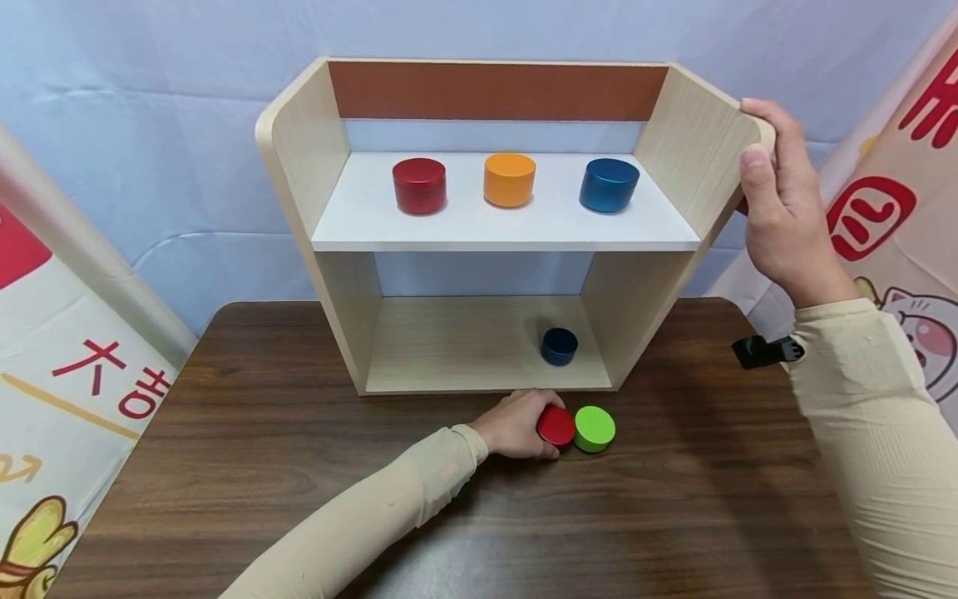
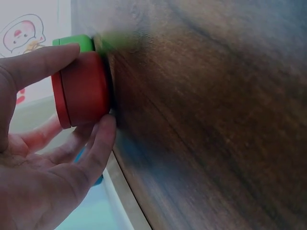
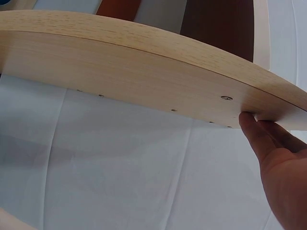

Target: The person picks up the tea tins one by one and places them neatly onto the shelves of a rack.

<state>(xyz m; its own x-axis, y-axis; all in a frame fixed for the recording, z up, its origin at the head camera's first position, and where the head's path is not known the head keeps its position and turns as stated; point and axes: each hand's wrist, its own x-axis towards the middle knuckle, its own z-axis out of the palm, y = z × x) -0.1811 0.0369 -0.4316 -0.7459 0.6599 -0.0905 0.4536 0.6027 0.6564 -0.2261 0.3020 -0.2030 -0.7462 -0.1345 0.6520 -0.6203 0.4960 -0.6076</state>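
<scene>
My left hand (image 1: 518, 424) holds a red round tin (image 1: 556, 426) between thumb and fingers on the table, just in front of the shelf unit. In the left wrist view, a seam near one end of the red tin (image 2: 85, 91) looks like a lid line. Beside it, touching or nearly so, stands a bright green tin (image 1: 595, 428). My right hand (image 1: 786, 200) grips the upper right side panel (image 1: 703, 141) of the wooden shelf unit (image 1: 505, 246). The right wrist view has my fingers (image 3: 259, 136) against the panel's outer face, near a screw.
A red tin (image 1: 419, 185), an orange tin (image 1: 510, 180) and a blue tin (image 1: 609, 185) stand on the white upper shelf. A dark blue tin (image 1: 559, 346) sits at the right of the lower shelf. The brown wooden table (image 1: 247, 466) carries the unit; cloth hangs behind.
</scene>
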